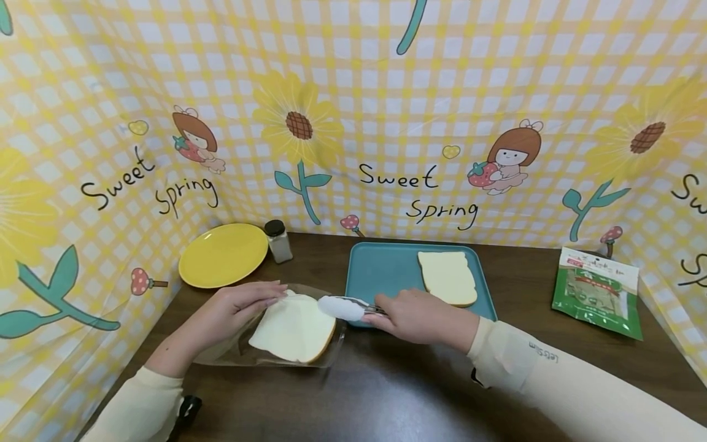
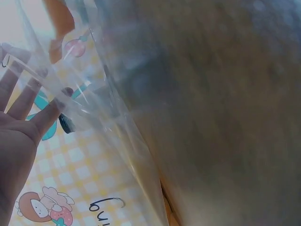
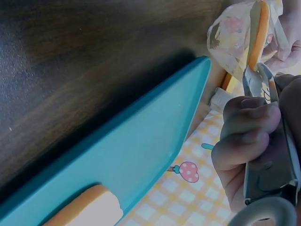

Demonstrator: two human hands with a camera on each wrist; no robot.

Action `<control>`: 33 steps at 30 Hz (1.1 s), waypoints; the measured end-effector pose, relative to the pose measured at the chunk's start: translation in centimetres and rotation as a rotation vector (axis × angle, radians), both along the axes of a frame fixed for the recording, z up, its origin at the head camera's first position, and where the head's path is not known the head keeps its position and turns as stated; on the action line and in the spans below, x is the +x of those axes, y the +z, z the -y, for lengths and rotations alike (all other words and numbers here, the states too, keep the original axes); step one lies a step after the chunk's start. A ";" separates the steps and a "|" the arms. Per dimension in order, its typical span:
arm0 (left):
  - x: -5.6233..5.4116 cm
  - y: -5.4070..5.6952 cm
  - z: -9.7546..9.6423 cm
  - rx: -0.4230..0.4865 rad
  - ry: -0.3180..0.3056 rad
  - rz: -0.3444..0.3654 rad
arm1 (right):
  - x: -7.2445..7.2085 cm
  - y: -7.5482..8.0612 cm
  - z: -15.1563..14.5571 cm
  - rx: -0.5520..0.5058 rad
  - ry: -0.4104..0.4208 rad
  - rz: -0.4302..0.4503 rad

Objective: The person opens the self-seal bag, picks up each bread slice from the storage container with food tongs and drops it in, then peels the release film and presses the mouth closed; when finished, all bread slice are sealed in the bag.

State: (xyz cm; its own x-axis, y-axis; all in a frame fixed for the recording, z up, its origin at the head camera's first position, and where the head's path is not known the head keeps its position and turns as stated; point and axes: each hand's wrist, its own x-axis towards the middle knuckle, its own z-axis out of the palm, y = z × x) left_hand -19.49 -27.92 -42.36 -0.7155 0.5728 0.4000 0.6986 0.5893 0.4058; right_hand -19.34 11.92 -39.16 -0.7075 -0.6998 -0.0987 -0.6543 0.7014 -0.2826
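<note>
My right hand point(image 1: 414, 316) grips a pair of metal tongs with pale tips point(image 1: 343, 308). The tongs pinch the edge of a white bread slice point(image 1: 295, 328), which stands tilted on edge in the right wrist view. Around that slice is a clear plastic bag point(image 1: 223, 356). My left hand point(image 1: 237, 310) is at the bag's upper left side; in the left wrist view its fingers point(image 2: 47, 117) are straight and spread against the film. On a blue-green tray point(image 1: 381, 270) lies another bread slice point(image 1: 448, 276), just beyond my right hand.
A yellow oval plate point(image 1: 221, 255) is at the back left, beside a small jar with a black lid point(image 1: 278, 242). At the far right lies a green and white packet point(image 1: 599, 291). A checked cloth point(image 1: 353, 123) hangs around the dark wooden table point(image 1: 386, 393).
</note>
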 end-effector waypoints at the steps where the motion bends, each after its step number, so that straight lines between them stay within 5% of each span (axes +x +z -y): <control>1: 0.0 0.0 0.0 -0.004 0.006 0.005 | 0.0 -0.1 0.0 -0.003 -0.005 0.003; 15: 0.2 -0.1 0.0 0.016 0.024 0.039 | 0.6 -0.9 0.4 -0.017 -0.002 -0.046; 27: 0.5 0.0 -0.4 0.001 0.047 0.148 | 0.2 -0.7 1.1 0.003 0.017 0.030; 33: 0.5 0.0 -0.5 0.002 0.041 0.122 | 0.0 -0.8 1.7 -0.021 -0.011 0.060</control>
State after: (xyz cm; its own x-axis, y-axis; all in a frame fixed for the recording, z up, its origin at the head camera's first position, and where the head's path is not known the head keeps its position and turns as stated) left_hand -18.94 -27.38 -42.40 -0.7818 0.5409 0.3100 0.6192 0.6157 0.4873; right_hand -19.36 10.25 -39.96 -0.7084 -0.6943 -0.1268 -0.6280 0.7021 -0.3356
